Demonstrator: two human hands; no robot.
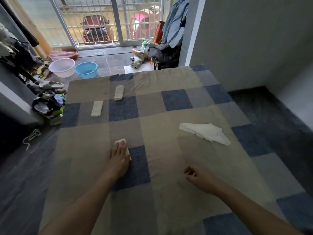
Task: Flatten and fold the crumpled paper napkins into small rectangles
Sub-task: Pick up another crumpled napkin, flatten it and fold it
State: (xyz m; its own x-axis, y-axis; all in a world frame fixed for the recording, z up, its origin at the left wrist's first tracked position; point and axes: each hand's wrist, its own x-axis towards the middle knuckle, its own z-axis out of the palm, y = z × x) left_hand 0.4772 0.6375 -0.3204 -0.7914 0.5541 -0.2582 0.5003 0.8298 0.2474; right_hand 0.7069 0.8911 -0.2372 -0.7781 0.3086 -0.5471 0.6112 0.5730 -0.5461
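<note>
White paper is what counts on this checked blanket (169, 102). From the head camera, the left hand (118, 158) lies flat with straight fingers pressing a folded napkin (120, 141), whose near end is hidden under the palm. The right hand (200, 179) hangs loosely curled and holds nothing. One loose napkin (205, 132) is left unfolded, lying at about twelve o'clock from the right hand, near but apart from it, with its long axis running from ten o'clock to four. The right hand is plainly the nearer one, so I judge it would reach next. I count four napkins: three folded, namely the pressed one, a second (97, 108) and a third (119, 92) toward eleven o'clock, and one loose.
</note>
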